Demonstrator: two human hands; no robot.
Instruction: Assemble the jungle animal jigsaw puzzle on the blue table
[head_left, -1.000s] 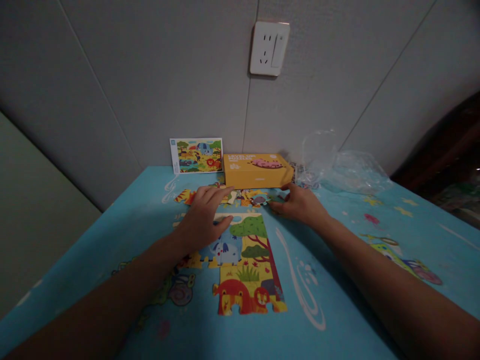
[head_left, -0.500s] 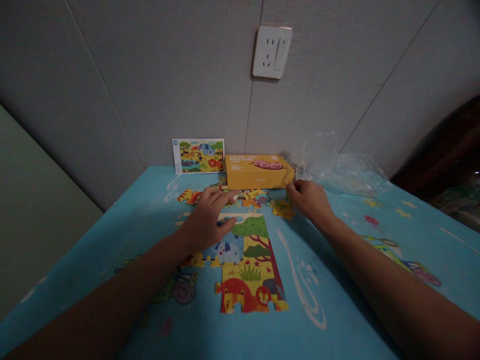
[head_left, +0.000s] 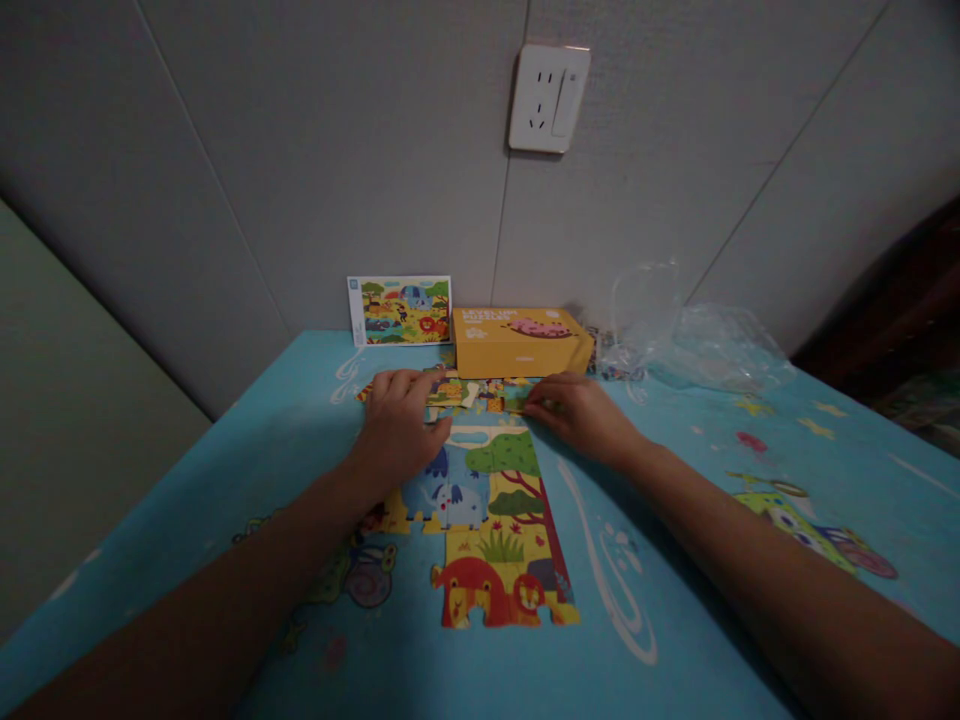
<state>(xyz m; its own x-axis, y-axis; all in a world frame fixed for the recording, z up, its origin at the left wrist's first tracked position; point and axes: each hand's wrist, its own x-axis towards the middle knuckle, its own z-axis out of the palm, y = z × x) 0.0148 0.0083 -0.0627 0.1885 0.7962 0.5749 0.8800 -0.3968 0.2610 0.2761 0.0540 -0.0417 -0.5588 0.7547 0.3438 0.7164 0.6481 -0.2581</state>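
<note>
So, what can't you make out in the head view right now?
All in the head view:
- Assembled puzzle, left part: hidden by the left hand.
- Some loose pieces: covered by that hand's fingers.
- Right hand, its grip: too small and dim.
- Yellow box, fine print: too small, blurred.
- Dark red thing: cut off by the right edge.

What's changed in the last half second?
Right hand moved left, from near the yellow box's right front corner to the loose pieces; whether it grips one is unclear. Left hand shifted slightly left. The yellow box, picture card and assembled puzzle section stayed put.
</note>
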